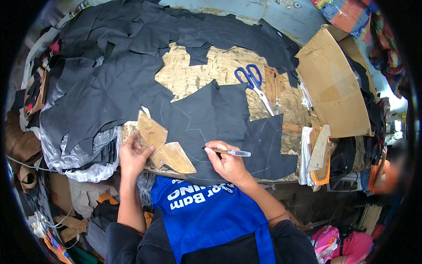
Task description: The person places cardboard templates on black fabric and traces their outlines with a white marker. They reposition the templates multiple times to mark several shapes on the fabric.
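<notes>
Presently, left hand (133, 154): closed on the left edge of a tan, angular, notched template (152, 130), thumb on top.
Right hand (229, 165): closed around a slim, brown, clear-ended pen (236, 153), tip low over the sheet; whether it touches is too small to tell.
Black, smooth, leather-like sheet (220, 108): spread on the scuffed wooden worktop (184, 75) before the person, the template at its left.
Pale zigzag line (193, 130): probably cleanest with the sheet smoothed flat and light, steady strokes; a template pressed down firmly should slip less.
Blue-handled metal scissors (257, 86): beyond the sheet, well apart from both hands.
</notes>
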A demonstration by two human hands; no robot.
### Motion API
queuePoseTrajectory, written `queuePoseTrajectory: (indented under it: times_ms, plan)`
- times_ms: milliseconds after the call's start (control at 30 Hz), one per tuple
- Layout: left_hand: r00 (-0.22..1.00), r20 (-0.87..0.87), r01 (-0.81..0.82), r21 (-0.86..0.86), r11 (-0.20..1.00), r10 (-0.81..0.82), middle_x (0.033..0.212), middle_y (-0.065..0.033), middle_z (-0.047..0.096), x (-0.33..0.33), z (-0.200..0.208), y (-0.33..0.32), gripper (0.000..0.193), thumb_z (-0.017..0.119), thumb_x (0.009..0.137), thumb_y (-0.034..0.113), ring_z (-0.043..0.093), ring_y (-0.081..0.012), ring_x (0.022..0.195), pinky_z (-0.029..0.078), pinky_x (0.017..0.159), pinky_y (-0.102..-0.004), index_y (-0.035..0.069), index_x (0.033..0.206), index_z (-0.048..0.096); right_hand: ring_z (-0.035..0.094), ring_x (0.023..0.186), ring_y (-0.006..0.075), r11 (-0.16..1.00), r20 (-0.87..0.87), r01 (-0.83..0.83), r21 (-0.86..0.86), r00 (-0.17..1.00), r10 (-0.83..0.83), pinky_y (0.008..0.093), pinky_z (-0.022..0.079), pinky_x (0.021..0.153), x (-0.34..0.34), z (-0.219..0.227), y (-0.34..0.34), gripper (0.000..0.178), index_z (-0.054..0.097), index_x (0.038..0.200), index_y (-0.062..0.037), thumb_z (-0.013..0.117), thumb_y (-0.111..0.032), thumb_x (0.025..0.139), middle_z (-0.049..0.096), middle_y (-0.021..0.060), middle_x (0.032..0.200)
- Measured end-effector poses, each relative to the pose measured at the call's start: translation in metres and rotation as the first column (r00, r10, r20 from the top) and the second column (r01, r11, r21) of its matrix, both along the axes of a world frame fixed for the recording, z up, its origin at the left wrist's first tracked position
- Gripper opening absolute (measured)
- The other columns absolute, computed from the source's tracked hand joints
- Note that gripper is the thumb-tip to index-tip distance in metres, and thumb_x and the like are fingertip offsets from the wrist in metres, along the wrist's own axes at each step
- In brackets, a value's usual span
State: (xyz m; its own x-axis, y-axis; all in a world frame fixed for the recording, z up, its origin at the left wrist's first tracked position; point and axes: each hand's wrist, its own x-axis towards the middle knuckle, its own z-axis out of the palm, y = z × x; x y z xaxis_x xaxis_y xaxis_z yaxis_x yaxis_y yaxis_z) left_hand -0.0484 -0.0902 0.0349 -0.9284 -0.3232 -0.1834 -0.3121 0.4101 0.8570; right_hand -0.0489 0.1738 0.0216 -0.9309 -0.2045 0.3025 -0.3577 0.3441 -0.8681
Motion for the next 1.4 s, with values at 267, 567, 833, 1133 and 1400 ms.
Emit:
queuePoseTrajectory:
  times_ms: [267, 567, 833, 1133, 1400]
  plan:
    - [0.990, 0.020, 0.072, 0.767, 0.638, -0.137, 0.074, -0.0047, 0.064, 0.009, 0.026, 0.003, 0.018, 0.067, 0.082, 0.007, 0.049, -0.0057, 0.054, 0.040, 0.050, -0.0193, -0.004, 0.097, 0.062, 0.067, 0.087, 0.0222, 0.882, 0.353, 0.134, -0.452, 0.935, 0.039, 0.0298, 0.054, 0.078, 0.029, 0.010, 0.031, 0.017, 0.058, 0.105, 0.0061, 0.053, -0.002, 0.092, 0.067, 0.0164, 0.090]
    - [0.924, -0.034, 0.346, 0.497, 0.796, -0.380, 0.070, -0.0033, 0.063, -0.052, 0.007, 0.102, 0.029, 0.072, 0.078, 0.004, 0.051, -0.0046, 0.052, 0.041, 0.047, -0.0192, -0.009, 0.102, 0.062, 0.061, 0.092, 0.0155, 0.737, 0.352, 0.329, -0.591, 0.927, -0.131, 0.0265, 0.055, 0.078, 0.021, 0.001, 0.039, 0.047, 0.044, 0.118, 0.0025, 0.064, 0.014, 0.077, 0.055, 0.0139, 0.107]
    - [0.933, -0.007, 0.360, -0.020, 0.933, -0.360, 0.058, -0.0045, 0.060, -0.084, -0.004, 0.119, 0.059, 0.078, 0.066, 0.006, 0.060, -0.0094, 0.052, 0.048, 0.052, -0.0251, -0.004, 0.120, 0.057, 0.062, 0.089, 0.0140, 0.873, 0.243, 0.433, -0.224, 0.892, -0.380, 0.0255, 0.054, 0.079, 0.030, -0.015, 0.050, 0.040, 0.053, 0.109, 0.0025, 0.071, 0.009, 0.073, 0.059, 0.0134, 0.104]
    - [0.897, -0.014, 0.441, -0.069, 0.895, -0.443, 0.059, -0.0020, 0.058, -0.091, -0.004, 0.121, 0.056, 0.077, 0.070, 0.003, 0.056, -0.0060, 0.049, 0.044, 0.045, -0.0213, -0.008, 0.120, 0.056, 0.062, 0.081, 0.0108, 0.896, 0.084, 0.440, -0.064, 0.897, -0.434, 0.0238, 0.054, 0.070, 0.037, -0.019, 0.056, 0.037, 0.058, 0.100, 0.0010, 0.077, 0.005, 0.068, 0.063, 0.0109, 0.101]
    - [0.881, -0.024, 0.443, -0.305, 0.843, -0.472, 0.058, -0.0040, 0.056, -0.092, 0.005, 0.121, 0.056, 0.084, 0.061, 0.017, 0.053, -0.0097, 0.053, 0.045, 0.054, -0.0266, 0.000, 0.111, 0.066, 0.061, 0.074, 0.0264, 0.918, -0.073, 0.393, 0.057, 0.918, -0.389, 0.0343, 0.050, 0.065, 0.034, -0.012, 0.056, 0.030, 0.060, 0.094, -0.0026, 0.073, -0.002, 0.067, 0.064, 0.0120, 0.083]
